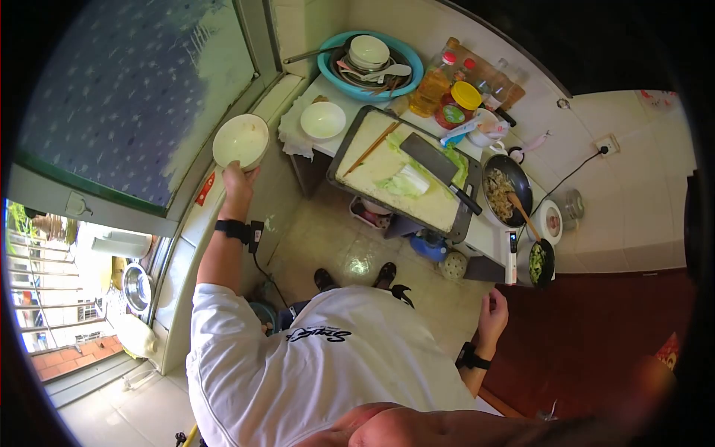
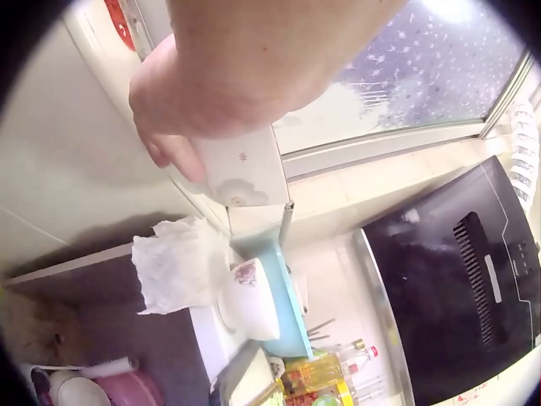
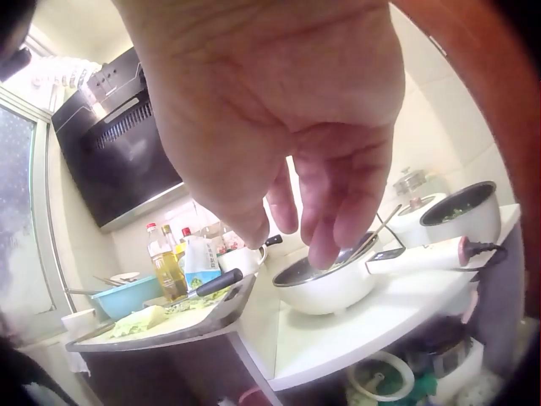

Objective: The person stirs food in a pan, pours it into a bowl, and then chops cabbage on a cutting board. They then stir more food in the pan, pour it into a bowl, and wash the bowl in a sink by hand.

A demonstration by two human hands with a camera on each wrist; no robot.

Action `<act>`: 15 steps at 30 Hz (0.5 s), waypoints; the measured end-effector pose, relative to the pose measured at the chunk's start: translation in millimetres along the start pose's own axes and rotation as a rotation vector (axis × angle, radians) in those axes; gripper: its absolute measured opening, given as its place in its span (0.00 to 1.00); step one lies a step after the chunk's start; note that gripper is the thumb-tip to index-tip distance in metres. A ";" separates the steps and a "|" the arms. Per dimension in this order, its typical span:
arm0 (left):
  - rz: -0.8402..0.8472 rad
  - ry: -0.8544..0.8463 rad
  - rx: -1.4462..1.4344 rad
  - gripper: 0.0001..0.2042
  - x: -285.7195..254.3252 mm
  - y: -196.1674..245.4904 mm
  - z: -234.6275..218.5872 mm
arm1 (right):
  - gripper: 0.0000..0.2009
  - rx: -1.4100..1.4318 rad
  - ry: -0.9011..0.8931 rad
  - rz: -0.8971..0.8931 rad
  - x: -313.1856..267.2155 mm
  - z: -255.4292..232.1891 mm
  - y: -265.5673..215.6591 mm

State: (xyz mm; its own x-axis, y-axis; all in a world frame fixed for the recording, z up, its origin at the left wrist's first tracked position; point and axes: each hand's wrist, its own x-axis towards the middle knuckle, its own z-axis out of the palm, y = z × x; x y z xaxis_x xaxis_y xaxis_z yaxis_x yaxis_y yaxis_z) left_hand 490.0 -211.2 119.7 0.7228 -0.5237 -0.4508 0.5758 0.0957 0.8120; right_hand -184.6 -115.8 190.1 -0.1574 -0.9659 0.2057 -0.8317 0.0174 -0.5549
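My left hand (image 1: 237, 182) grips a white bowl (image 1: 240, 141) by its near rim, beside the window ledge. In the left wrist view the fingers lie against the outside of this bowl (image 2: 243, 165), which has a small printed pattern. My right hand (image 1: 492, 316) is empty, at my right side past the counter's front. The right wrist view shows its fingers (image 3: 319, 241) loosely bent, overlapping the white electric pan (image 3: 325, 292). A second white bowl (image 1: 322, 120) rests on the counter corner, nearer to my left hand than the cutting board (image 1: 361, 153).
On the board lie a cleaver (image 1: 430, 157), chopsticks (image 1: 372, 149) and cabbage (image 1: 406, 181). A blue basin (image 1: 408, 51) of dishes and an oil bottle (image 1: 430, 91) stand behind. A frying pan (image 1: 524, 195) with food and a pot of chopped greens (image 1: 538, 261) are at right.
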 end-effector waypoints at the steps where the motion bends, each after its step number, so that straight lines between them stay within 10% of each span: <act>1: -0.002 -0.010 -0.019 0.23 4.5 0.5 6.9 | 0.13 -0.005 -0.010 -0.035 4.7 -1.2 -5.8; 8: -0.024 -0.028 -0.106 0.25 114.7 -42.8 57.0 | 0.13 -0.037 -0.019 -0.066 21.9 2.3 -22.1; 10: 0.292 -0.181 0.461 0.25 233.7 -95.8 44.2 | 0.13 -0.058 -0.051 0.005 17.8 1.5 -27.9; 13: 0.735 -0.034 0.656 0.23 255.5 -110.9 61.8 | 0.13 -0.035 -0.030 0.016 8.0 1.7 -18.2; 15: 0.642 -0.107 0.531 0.24 256.3 -113.0 70.9 | 0.13 -0.060 -0.027 0.042 2.1 -0.2 -14.7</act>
State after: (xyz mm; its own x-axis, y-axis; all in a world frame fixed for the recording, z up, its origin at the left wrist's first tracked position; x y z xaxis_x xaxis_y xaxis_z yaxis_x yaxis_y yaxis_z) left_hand 583.1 -416.2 -61.4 0.7930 -0.5838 0.1742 -0.2110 0.0052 0.9775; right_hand -172.8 -118.0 198.9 -0.1793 -0.9706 0.1608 -0.8554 0.0731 -0.5127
